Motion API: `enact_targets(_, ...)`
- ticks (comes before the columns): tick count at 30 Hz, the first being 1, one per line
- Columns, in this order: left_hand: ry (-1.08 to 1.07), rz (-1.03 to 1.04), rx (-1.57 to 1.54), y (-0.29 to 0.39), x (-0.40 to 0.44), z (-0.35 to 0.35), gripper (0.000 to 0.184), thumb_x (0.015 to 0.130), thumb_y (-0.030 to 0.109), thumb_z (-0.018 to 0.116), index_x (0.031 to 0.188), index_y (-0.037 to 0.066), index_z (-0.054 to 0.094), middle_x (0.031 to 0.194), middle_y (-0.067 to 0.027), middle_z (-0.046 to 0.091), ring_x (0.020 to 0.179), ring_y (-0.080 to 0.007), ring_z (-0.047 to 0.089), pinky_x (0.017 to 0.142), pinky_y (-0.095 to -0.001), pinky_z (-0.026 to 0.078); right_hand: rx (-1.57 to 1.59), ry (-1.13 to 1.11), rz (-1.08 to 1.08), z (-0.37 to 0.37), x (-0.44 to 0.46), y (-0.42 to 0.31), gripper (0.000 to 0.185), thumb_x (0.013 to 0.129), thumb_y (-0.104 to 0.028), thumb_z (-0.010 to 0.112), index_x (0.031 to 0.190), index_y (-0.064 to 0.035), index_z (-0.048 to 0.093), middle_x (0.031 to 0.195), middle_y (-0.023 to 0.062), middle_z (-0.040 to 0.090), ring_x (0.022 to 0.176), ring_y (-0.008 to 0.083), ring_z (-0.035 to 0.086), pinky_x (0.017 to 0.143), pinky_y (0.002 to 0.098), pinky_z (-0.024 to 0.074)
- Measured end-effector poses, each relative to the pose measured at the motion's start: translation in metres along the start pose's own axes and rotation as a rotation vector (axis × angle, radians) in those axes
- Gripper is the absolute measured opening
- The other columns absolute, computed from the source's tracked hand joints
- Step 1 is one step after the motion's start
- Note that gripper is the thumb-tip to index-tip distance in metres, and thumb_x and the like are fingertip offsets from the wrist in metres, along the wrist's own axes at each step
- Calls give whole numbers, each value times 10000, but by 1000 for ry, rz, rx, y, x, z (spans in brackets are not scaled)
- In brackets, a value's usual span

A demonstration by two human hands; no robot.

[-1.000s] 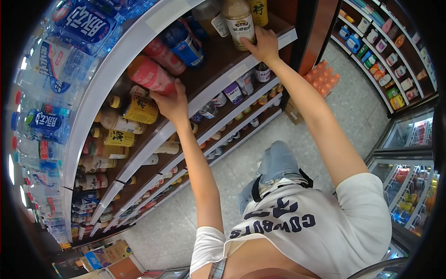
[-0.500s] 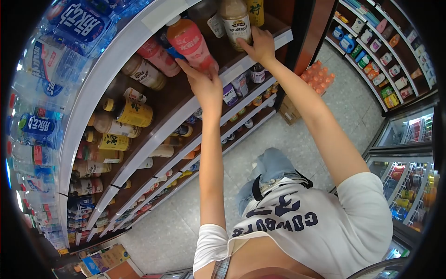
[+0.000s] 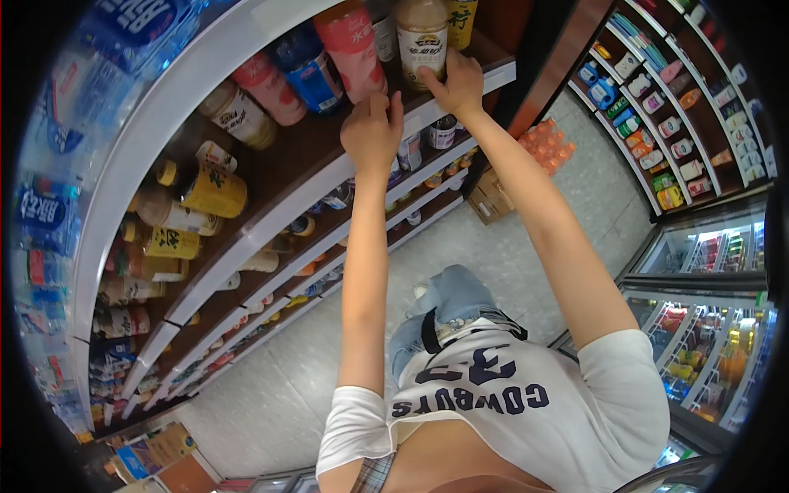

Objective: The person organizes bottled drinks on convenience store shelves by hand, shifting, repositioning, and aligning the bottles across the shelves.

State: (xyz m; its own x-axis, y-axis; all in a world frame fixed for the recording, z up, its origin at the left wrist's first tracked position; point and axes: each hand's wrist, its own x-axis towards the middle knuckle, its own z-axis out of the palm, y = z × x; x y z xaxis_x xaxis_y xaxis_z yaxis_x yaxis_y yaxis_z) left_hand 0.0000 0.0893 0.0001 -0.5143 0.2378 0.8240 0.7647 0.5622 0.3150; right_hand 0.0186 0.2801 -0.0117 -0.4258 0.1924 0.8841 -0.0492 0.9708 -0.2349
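Grey floor lies beneath the brown top shelf. On it, the pink-labelled bottle stands right of a blue bottle, left of a cream-coloured bottle. My left hand is at the pink one's base, fingers curled; I can't tell whether they grip. My right hand touches the cream-coloured bottle, thumb across its lower front; how firmly it's closed I can't tell.

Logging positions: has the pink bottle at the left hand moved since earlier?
Yes, rightward: the pink bottle went from left of the blue bottle to its right.
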Motion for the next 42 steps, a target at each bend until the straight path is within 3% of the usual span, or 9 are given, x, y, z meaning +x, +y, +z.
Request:
enact_targets(1, 37, 116, -12, -2, -3, -4, 238, 806, 211, 728, 740, 77, 543, 739, -75, 569, 611, -260, 584, 528, -374, 465, 14, 4, -5, 1, 0, 0, 505, 802, -510, 671, 882, -23, 563, 777, 135, 609, 694, 357, 579, 659, 448, 414)
enact_targets(5, 126, 151, 15, -13, -13, -26, 150, 793, 160, 716, 842, 83, 597, 790, -68, 598, 655, -272, 599, 566, -389, 459, 14, -9, 4, 4, -1, 5, 483, 816, -505, 663, 876, -38, 556, 768, 154, 612, 715, 370, 591, 669, 465, 415)
enact_targets(6, 105, 91, 44, -21, -20, -31, 150, 782, 146, 713, 866, 84, 605, 833, -66, 604, 758, -283, 599, 668, -409, 455, 12, -8, 8, 5, -1, 5, 477, 820, -502, 662, 877, -41, 557, 766, 160, 614, 720, 374, 593, 674, 468, 416)
enact_targets(10, 159, 115, 167, -54, -34, -72, 169, 773, 160, 721, 885, 97, 612, 847, -58, 605, 841, -281, 568, 762, -419, 394, -7, -7, 26, 3, -1, 1, 460, 838, -488, 654, 903, -41, 571, 781, 171, 629, 745, 382, 604, 693, 470, 426)
enact_targets(19, 447, -68, 468, -152, -64, -191, 188, 839, 130, 660, 979, 23, 590, 891, -128, 609, 817, -346, 578, 711, -441, 434, 27, -32, -9, 4, -2, 5, 466, 885, -467, 606, 976, -11, 585, 844, 202, 653, 787, 405, 616, 719, 468, 430)
enact_targets(22, 320, -120, 445, -161, -69, -199, 181, 868, 136, 626, 990, 5, 603, 800, -129, 624, 734, -344, 597, 671, -444, 457, -4, -37, -11, 6, -5, 5, 485, 893, -472, 592, 986, 4, 577, 843, 211, 651, 780, 405, 615, 722, 469, 426)
enact_targets(34, 404, -42, 417, -162, -71, -195, 404, 844, 118, 603, 1212, -49, 577, 650, -52, 548, 597, -260, 531, 591, -388, 398, -76, -59, 1, 8, -6, 11, 512, 908, -499, 558, 981, 8, 572, 843, 223, 651, 777, 421, 611, 741, 479, 431)
enact_targets(37, 503, -71, 348, -165, -75, -188, 441, 840, 112, 605, 1247, -51, 563, 661, -52, 553, 618, -259, 537, 593, -391, 393, -80, -50, -10, 8, -6, 11, 502, 907, -494, 566, 973, 4, 574, 844, 222, 651, 768, 423, 610, 732, 481, 432)
enact_targets(42, 350, -46, 457, -163, -75, -196, 519, 888, 126, 583, 1366, -13, 438, 786, -84, 645, 710, -296, 582, 714, -417, 443, -88, -21, -10, 7, -5, 7, 479, 906, -483, 579, 925, -4, 567, 826, 219, 645, 749, 426, 602, 719, 486, 427)
